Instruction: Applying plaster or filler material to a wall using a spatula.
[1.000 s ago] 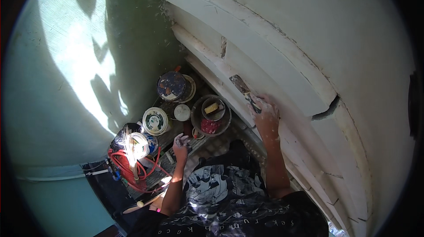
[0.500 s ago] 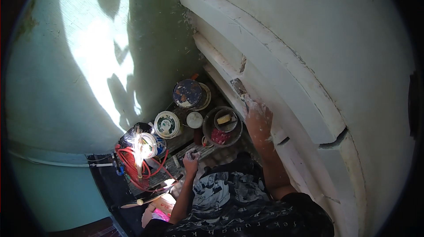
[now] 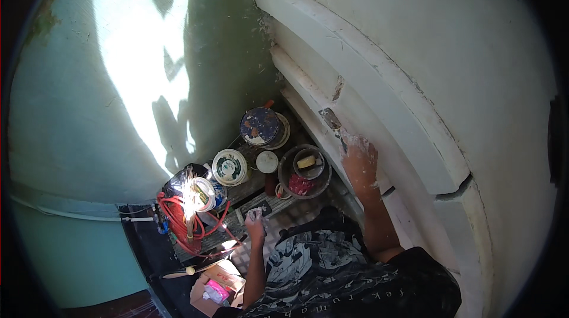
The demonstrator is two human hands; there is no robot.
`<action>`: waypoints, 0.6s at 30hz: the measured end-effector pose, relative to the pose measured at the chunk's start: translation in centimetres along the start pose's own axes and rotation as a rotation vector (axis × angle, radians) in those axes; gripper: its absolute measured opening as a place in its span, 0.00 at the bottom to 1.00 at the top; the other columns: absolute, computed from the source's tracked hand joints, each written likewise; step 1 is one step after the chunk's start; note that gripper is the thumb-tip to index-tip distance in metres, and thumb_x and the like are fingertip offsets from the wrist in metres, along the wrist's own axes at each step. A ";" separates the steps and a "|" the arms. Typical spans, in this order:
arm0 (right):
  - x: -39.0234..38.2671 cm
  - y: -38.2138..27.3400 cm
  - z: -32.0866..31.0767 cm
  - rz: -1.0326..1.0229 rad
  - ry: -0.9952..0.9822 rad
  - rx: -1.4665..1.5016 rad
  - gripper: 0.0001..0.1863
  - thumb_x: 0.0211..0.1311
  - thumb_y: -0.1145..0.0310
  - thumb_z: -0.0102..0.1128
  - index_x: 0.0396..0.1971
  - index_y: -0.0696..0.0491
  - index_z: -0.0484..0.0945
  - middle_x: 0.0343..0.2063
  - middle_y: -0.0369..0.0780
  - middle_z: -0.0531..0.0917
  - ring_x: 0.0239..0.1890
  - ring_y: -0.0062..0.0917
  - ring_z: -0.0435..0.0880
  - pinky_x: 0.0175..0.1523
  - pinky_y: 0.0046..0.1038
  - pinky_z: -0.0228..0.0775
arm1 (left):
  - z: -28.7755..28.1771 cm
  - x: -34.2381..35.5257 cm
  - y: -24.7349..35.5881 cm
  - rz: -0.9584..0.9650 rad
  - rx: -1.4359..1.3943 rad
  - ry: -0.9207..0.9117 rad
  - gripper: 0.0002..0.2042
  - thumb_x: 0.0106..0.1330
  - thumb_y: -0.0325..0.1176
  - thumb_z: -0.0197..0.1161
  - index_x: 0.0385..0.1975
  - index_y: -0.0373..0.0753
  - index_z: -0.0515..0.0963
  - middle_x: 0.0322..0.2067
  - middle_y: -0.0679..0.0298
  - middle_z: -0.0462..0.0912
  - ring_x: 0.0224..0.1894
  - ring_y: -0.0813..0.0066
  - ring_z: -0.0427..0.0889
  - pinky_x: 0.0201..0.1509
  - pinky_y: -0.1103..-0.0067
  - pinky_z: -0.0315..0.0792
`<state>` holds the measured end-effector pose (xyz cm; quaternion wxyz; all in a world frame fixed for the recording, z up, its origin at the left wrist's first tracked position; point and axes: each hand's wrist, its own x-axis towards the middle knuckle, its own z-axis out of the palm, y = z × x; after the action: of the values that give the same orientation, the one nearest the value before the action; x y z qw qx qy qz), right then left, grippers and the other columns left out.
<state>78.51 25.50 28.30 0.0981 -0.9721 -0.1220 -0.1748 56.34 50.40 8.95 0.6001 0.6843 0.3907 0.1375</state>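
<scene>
My right hand [image 3: 359, 157], smeared with white filler, is closed around a putty knife. The blade of this putty knife [image 3: 329, 118] lies against the pale moulded ledge [image 3: 305, 78] of the wall on the right. Just above the blade, a narrow rough gap [image 3: 338, 88] shows in the moulding. My left hand [image 3: 255, 224], also whitened, is held low in front of my body with its fingers curled. A dark flat shape with a white smear shows at its fingertips, too small to make out.
A round basin [image 3: 328, 186] holds a smaller bowl with a yellow block [image 3: 306, 162] and a red item [image 3: 300, 185]. Nearby stand a dark-lidded bucket [image 3: 259, 125], a white-lidded tub [image 3: 230, 167] and a coiled red hose [image 3: 173, 216]. An open cardboard box [image 3: 204, 305] sits at lower left.
The whole view has shifted slightly, so things appear further right. My left hand has drawn a little left and nearer, and more of the cardboard box shows. The putty knife stays at the ledge.
</scene>
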 end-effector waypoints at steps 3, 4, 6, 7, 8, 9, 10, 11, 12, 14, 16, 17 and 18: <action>2.5 -0.3 3.2 0.008 0.044 0.028 0.16 0.57 0.65 0.54 0.47 0.47 0.75 0.34 0.40 0.78 0.36 0.36 0.78 0.41 0.38 0.69 | -0.3 0.1 -0.3 0.046 -0.053 0.006 0.06 0.63 0.32 0.58 0.27 0.39 0.73 0.18 0.72 0.69 0.18 0.85 0.66 0.20 0.84 0.62; 3.3 -0.2 4.0 0.001 0.100 0.019 0.16 0.57 0.65 0.54 0.46 0.47 0.75 0.33 0.40 0.78 0.36 0.36 0.78 0.41 0.39 0.69 | -0.4 0.0 -0.1 0.008 -0.110 -0.007 0.05 0.63 0.31 0.58 0.27 0.39 0.73 0.18 0.72 0.68 0.17 0.85 0.65 0.19 0.84 0.61; 4.5 -0.8 3.2 0.122 -0.066 0.095 0.19 0.56 0.63 0.56 0.50 0.47 0.74 0.40 0.43 0.77 0.45 0.39 0.75 0.49 0.41 0.66 | -0.9 -0.4 0.3 -0.059 -0.113 -0.024 0.05 0.63 0.31 0.57 0.27 0.40 0.72 0.18 0.72 0.68 0.17 0.85 0.65 0.20 0.85 0.60; 4.3 -0.8 3.4 0.125 -0.065 0.093 0.19 0.56 0.63 0.56 0.50 0.47 0.74 0.40 0.43 0.77 0.45 0.39 0.75 0.49 0.41 0.66 | -1.3 -0.4 0.3 -0.127 -0.118 -0.035 0.05 0.63 0.31 0.57 0.26 0.40 0.71 0.18 0.72 0.67 0.17 0.86 0.65 0.20 0.85 0.60; 3.8 -0.6 3.7 0.094 -0.017 0.076 0.19 0.56 0.64 0.56 0.50 0.46 0.74 0.39 0.41 0.78 0.43 0.38 0.76 0.48 0.39 0.66 | -1.6 -0.3 -0.2 -0.126 -0.116 -0.042 0.05 0.63 0.31 0.57 0.26 0.40 0.71 0.18 0.72 0.67 0.17 0.86 0.65 0.20 0.85 0.60; 3.0 -0.1 3.7 0.065 0.030 0.057 0.19 0.56 0.65 0.55 0.50 0.45 0.73 0.38 0.39 0.79 0.41 0.36 0.76 0.47 0.38 0.67 | -2.1 -0.3 -0.9 -0.117 -0.136 -0.048 0.05 0.63 0.32 0.56 0.26 0.41 0.71 0.17 0.72 0.67 0.17 0.86 0.65 0.19 0.86 0.60; 2.0 0.1 3.0 0.069 0.029 0.055 0.19 0.56 0.65 0.55 0.50 0.45 0.73 0.38 0.39 0.79 0.41 0.36 0.76 0.47 0.38 0.67 | -2.6 -0.3 -1.3 -0.108 -0.155 -0.050 0.06 0.63 0.32 0.56 0.25 0.41 0.70 0.16 0.72 0.66 0.16 0.86 0.65 0.18 0.86 0.59; 0.6 0.6 1.7 0.075 -0.015 0.025 0.20 0.56 0.64 0.56 0.51 0.44 0.73 0.39 0.39 0.79 0.42 0.36 0.76 0.48 0.38 0.66 | -3.1 -0.5 -1.8 -0.109 -0.152 -0.055 0.06 0.63 0.32 0.56 0.25 0.41 0.70 0.16 0.72 0.66 0.16 0.86 0.65 0.18 0.86 0.59; -0.7 1.2 0.3 0.087 -0.057 -0.008 0.21 0.56 0.63 0.57 0.52 0.43 0.72 0.40 0.39 0.79 0.42 0.35 0.76 0.48 0.38 0.66 | -3.3 -0.6 -1.8 -0.126 -0.167 -0.051 0.06 0.63 0.32 0.56 0.26 0.41 0.70 0.15 0.72 0.66 0.14 0.85 0.66 0.16 0.85 0.59; -3.5 2.3 -2.6 0.082 -0.079 -0.022 0.22 0.56 0.62 0.57 0.53 0.42 0.72 0.40 0.39 0.79 0.43 0.35 0.76 0.49 0.38 0.66 | -4.5 -0.8 -2.9 -0.122 -0.196 -0.020 0.04 0.63 0.32 0.54 0.31 0.40 0.70 0.14 0.70 0.67 0.11 0.82 0.65 0.13 0.84 0.59; -4.4 2.6 -3.8 0.093 -0.100 -0.043 0.23 0.56 0.61 0.57 0.54 0.42 0.71 0.41 0.39 0.78 0.44 0.35 0.76 0.49 0.38 0.66 | -5.4 -1.0 -3.5 -0.146 -0.234 -0.010 0.03 0.63 0.31 0.52 0.33 0.39 0.70 0.14 0.69 0.67 0.11 0.81 0.66 0.13 0.84 0.60; -4.3 2.5 -4.0 0.140 -0.181 -0.002 0.24 0.56 0.59 0.57 0.55 0.42 0.71 0.43 0.41 0.78 0.47 0.36 0.74 0.52 0.38 0.64 | -5.9 -1.1 -3.9 -0.171 -0.277 0.014 0.04 0.63 0.30 0.50 0.34 0.39 0.70 0.14 0.68 0.67 0.11 0.80 0.66 0.12 0.84 0.60; -4.1 2.5 -4.2 0.188 -0.261 0.035 0.25 0.56 0.57 0.58 0.55 0.42 0.70 0.45 0.43 0.77 0.50 0.37 0.73 0.54 0.39 0.62 | -6.6 -1.0 -4.8 -0.070 -0.328 -0.034 0.06 0.63 0.29 0.47 0.35 0.38 0.70 0.14 0.68 0.67 0.11 0.79 0.66 0.12 0.84 0.60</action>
<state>74.09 21.31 30.33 0.1145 -0.9918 -0.0454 -0.0351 49.62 54.29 6.33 0.7148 0.5655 0.3762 0.1668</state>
